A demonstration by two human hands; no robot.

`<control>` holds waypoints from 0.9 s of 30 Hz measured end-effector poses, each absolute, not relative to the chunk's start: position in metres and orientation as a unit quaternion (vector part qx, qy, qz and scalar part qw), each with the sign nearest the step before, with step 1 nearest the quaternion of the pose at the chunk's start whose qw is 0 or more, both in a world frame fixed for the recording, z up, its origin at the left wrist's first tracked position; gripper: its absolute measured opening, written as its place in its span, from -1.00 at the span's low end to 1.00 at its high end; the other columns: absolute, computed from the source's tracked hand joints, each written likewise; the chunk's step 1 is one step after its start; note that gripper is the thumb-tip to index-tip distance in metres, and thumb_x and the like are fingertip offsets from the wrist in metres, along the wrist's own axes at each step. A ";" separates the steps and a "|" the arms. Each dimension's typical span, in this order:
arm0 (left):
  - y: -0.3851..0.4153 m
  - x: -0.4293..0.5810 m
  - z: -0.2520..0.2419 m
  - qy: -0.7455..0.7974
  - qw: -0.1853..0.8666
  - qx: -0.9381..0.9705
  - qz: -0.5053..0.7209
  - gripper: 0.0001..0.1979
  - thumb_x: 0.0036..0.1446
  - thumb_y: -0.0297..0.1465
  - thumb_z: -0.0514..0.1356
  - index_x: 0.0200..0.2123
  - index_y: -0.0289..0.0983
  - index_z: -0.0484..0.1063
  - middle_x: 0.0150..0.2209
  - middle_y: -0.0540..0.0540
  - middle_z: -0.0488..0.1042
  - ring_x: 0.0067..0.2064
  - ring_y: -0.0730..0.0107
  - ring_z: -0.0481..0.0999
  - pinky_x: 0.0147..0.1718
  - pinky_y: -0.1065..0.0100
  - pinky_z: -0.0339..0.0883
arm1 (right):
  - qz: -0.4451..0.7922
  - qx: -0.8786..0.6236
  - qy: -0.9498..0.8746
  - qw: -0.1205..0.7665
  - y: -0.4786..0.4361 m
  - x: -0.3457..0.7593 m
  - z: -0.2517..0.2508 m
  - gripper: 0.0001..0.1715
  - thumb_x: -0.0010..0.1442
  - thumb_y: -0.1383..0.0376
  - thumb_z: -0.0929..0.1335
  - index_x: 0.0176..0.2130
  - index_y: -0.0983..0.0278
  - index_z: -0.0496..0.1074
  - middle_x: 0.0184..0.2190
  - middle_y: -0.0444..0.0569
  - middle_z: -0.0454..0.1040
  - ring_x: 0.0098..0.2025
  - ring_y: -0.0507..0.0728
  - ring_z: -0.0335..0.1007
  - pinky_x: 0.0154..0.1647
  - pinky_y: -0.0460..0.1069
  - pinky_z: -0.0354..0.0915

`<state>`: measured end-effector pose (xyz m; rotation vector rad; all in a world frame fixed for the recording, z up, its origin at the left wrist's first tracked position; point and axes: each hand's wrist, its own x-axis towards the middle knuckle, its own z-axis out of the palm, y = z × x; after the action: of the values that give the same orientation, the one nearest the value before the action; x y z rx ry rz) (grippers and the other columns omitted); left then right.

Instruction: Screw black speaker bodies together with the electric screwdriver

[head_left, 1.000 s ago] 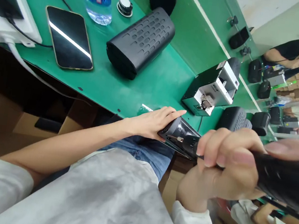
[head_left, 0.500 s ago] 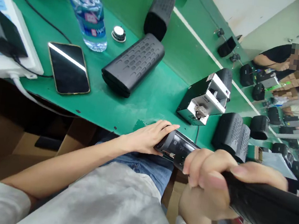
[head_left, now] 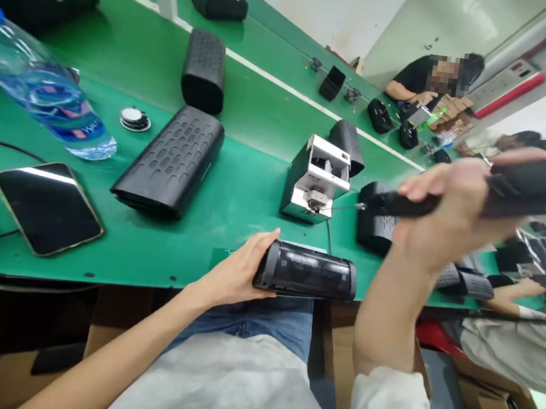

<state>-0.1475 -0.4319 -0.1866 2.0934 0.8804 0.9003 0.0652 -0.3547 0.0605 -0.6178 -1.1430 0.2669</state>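
My left hand (head_left: 247, 265) grips the left end of a black speaker housing (head_left: 317, 274), which lies at the table's front edge with a perforated face showing. My right hand (head_left: 446, 207), raised and a little blurred, is wrapped round a black electric screwdriver (head_left: 541, 189). The thin bit of the screwdriver points left, its tip close to the front of a black-and-white screw feeder (head_left: 316, 180); whether it touches is hard to make out. The feeder stands behind the housing.
Left on the green table (head_left: 240, 180) are a black speaker (head_left: 173, 161), a phone (head_left: 49, 205), a water bottle (head_left: 50, 95) and a small round part (head_left: 134, 119). More black housings (head_left: 376, 221) stand right of the feeder. Across the table a person (head_left: 422, 83) works.
My right hand has lifted the screwdriver away from the housing, up and back to the feeder. My left hand still grips the housing. The view has turned to the right.
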 end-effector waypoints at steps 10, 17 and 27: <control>-0.430 -0.148 -0.183 0.344 0.349 0.801 0.345 0.45 0.09 -0.34 0.62 0.67 0.06 -0.41 0.53 -0.43 0.14 0.56 -0.42 0.26 0.46 -0.44 0.31 | 0.138 -0.359 -0.587 0.712 -0.285 0.072 0.016 -0.43 0.21 -0.27 0.60 -0.14 -0.08 0.33 -0.60 -0.34 0.24 -0.63 0.06 0.09 -0.58 0.13 0.21; -0.429 -0.147 -0.185 0.339 0.347 0.802 0.348 0.45 0.09 -0.34 0.61 0.67 0.05 -0.41 0.53 -0.42 0.13 0.56 -0.40 0.24 0.47 -0.44 0.30 | 0.159 -0.365 -0.563 0.724 -0.292 0.067 0.013 -0.71 0.25 0.17 0.47 -0.13 0.04 0.30 -0.60 -0.38 0.20 -0.68 0.06 0.13 -0.62 0.01 0.10; -0.427 -0.147 -0.187 0.311 0.327 0.811 0.373 0.43 0.13 -0.26 0.60 0.68 -0.03 -0.42 0.49 -0.45 0.18 0.53 -0.41 0.27 0.44 -0.41 0.33 | 0.244 -0.309 -0.572 0.719 -0.416 0.071 0.067 -0.75 0.10 0.38 0.50 -0.34 0.14 0.37 -0.61 -0.34 0.01 -0.73 -0.07 -0.11 -0.77 -0.05 -0.05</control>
<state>-0.1465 -0.4271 -0.1871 2.1244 0.8143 0.9776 0.0708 -0.4158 0.0669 -0.6841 -1.2657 0.5406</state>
